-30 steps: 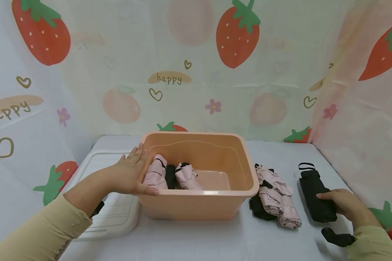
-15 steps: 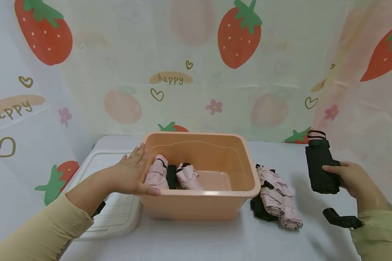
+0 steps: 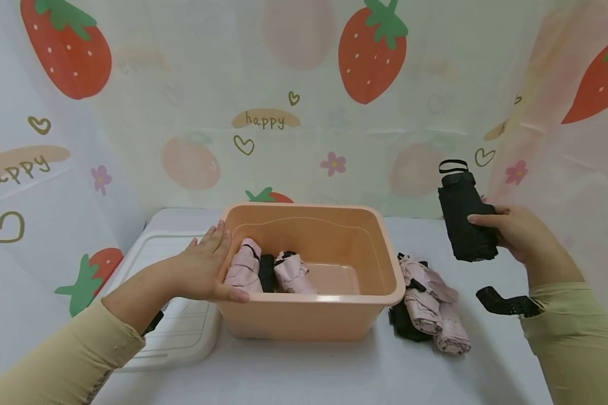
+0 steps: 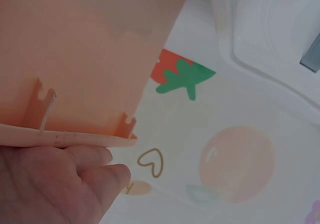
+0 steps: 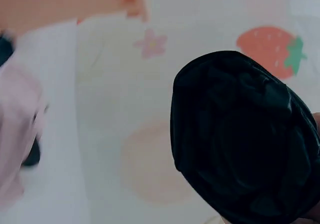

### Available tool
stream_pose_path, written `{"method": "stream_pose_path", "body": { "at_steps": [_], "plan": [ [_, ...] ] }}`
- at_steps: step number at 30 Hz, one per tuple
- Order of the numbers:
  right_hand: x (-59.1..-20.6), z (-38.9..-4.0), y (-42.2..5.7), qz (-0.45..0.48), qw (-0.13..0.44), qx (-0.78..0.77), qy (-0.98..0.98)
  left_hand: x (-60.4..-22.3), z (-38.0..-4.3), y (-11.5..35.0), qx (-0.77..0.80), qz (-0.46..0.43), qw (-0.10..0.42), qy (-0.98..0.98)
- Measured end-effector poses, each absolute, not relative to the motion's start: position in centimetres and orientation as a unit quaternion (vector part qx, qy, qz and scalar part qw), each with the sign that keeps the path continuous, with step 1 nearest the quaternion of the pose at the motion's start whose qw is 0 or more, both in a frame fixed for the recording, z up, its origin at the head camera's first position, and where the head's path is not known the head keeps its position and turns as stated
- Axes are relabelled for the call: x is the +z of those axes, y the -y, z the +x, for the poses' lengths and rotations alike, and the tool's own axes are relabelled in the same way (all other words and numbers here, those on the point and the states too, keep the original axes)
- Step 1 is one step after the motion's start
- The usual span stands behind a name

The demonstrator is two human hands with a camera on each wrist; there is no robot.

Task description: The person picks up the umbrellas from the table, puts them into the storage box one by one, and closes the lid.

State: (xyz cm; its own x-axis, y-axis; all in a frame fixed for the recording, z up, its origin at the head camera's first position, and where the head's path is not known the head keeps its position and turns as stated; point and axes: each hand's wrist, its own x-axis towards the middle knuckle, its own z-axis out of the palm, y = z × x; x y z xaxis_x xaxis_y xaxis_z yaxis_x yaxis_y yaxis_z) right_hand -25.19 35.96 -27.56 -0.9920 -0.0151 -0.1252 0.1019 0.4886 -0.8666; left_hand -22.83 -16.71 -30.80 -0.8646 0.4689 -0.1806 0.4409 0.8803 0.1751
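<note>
My right hand [image 3: 524, 236] grips a folded black umbrella [image 3: 466, 216] in the air at the right, its strap loop at the top. In the right wrist view the round end of that umbrella [image 5: 245, 139] fills much of the frame. At the left rim of a peach plastic bin [image 3: 304, 320], my left hand [image 3: 200, 270] rests with straight fingers, thumb over the front edge. The left wrist view has the hand [image 4: 60, 179] against the underside of the rim. Inside the bin, a pink folded umbrella [image 3: 244, 267], a black one [image 3: 267, 274] and another pink one [image 3: 293, 274] lie side by side.
A pile of folded pink umbrellas [image 3: 428, 301] with a black one [image 3: 405, 323] partly under them lies right of the bin. A white lid [image 3: 182, 337] lies at the left, partly under the left arm. A strawberry-patterned cloth [image 3: 329, 140] stands behind.
My right hand has lifted the black umbrella off the table, raising it and then bringing it leftward. The left hand stays at the bin's rim.
</note>
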Motion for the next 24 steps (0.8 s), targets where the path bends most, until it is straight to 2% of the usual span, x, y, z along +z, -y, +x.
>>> {"method": "stream_pose_path", "body": {
  "at_steps": [10, 24],
  "plan": [
    [-25.5, -26.4, -28.0, -0.033, 0.083, -0.495, -0.864, -30.6, -22.7, 16.6, 0.071, 0.233, 0.114, -0.963],
    [-26.0, -28.8, -18.3, -0.067, 0.130, -0.464, -0.874, -30.4, -22.6, 16.6, 0.070, 0.236, 0.113, -0.963]
  ]
}}
